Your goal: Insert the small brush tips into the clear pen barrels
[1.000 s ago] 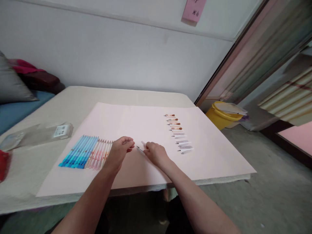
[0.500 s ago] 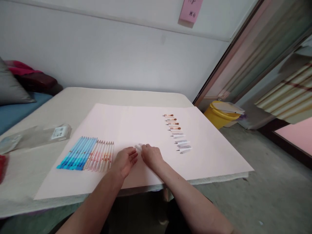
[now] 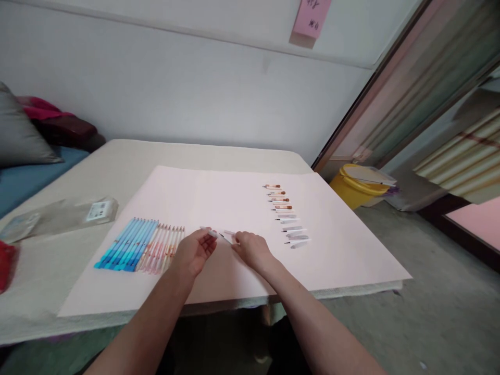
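Note:
My left hand point(image 3: 194, 251) pinches a pale, slim pen part point(image 3: 211, 234) between thumb and fingers. Facing it, my right hand point(image 3: 252, 249) has its fingers closed on a thin pen refill point(image 3: 225, 239) with a dark tip pointing left. Another pale piece point(image 3: 228, 232) lies by the right fingertips; whether they touch it I cannot tell. Left of my hands lie a row of blue pens point(image 3: 127, 245) and a row of white-and-red patterned pens point(image 3: 161, 250), side by side. To the right, a column of pen parts point(image 3: 288, 219) has dark-tipped refills, brown-ended pieces and greyish clear pieces.
Pink paper point(image 3: 344, 260) covers the front of the cream table point(image 3: 133, 153). A clear plastic bag point(image 3: 70, 219) with a label lies at the left, near a red object point(image 3: 5, 265). A yellow bucket point(image 3: 349, 190) stands on the floor beyond the right edge.
My hands have drawn slightly apart. A pale pen part now shows in my left fingers, and a dark-tipped refill shows at my right fingers. The view has shifted slightly.

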{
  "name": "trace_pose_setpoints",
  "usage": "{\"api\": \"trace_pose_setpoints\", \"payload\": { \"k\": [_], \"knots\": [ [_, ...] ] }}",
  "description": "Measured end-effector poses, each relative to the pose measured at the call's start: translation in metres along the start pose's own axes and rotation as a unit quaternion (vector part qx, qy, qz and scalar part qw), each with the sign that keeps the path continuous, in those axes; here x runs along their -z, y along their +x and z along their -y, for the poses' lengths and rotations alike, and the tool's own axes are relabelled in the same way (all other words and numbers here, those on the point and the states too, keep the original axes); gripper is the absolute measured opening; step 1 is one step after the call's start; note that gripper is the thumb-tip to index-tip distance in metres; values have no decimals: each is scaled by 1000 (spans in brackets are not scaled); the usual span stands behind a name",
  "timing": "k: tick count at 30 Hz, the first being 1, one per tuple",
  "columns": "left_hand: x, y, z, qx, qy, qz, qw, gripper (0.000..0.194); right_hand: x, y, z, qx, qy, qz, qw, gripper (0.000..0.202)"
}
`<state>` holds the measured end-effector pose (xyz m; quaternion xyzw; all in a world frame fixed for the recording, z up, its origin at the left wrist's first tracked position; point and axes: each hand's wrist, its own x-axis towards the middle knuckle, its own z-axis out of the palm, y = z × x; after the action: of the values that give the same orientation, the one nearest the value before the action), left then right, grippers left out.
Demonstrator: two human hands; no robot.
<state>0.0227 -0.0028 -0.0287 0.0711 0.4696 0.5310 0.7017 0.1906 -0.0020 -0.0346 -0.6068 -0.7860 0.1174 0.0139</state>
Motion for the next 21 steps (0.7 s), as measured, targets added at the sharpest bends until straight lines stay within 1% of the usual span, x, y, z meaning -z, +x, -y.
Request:
{"api": "trace_pose_setpoints", "payload": {
  "k": [3,6,8,10,14,17,21],
  "knots": [
    [1,0,-11,-1,-4,6,1000,5,-10,2,-1,6,-49,49,998,19],
    [2,0,-16,-3,-9,8,1000,5,-13,4,2,19,-50,55,997,21],
    [4,0,-20,-6,-12,0,1000,5,-10,3,4,20,-38,34,998,20],
    [6,2,-24,-13,-14,-11,1000,5,-3,1,6,32,-2,3,999,18],
    [10,5,-32,-38,-34,-34,998,5,9,-8,11,101,114,-38,988,11],
    [11,5,-36,-49,-48,-44,997,5,12,-13,13,136,163,-53,976,9],
    [10,6,-34,-44,-35,-43,998,5,10,-14,15,132,166,-53,976,9]
  ]
}}
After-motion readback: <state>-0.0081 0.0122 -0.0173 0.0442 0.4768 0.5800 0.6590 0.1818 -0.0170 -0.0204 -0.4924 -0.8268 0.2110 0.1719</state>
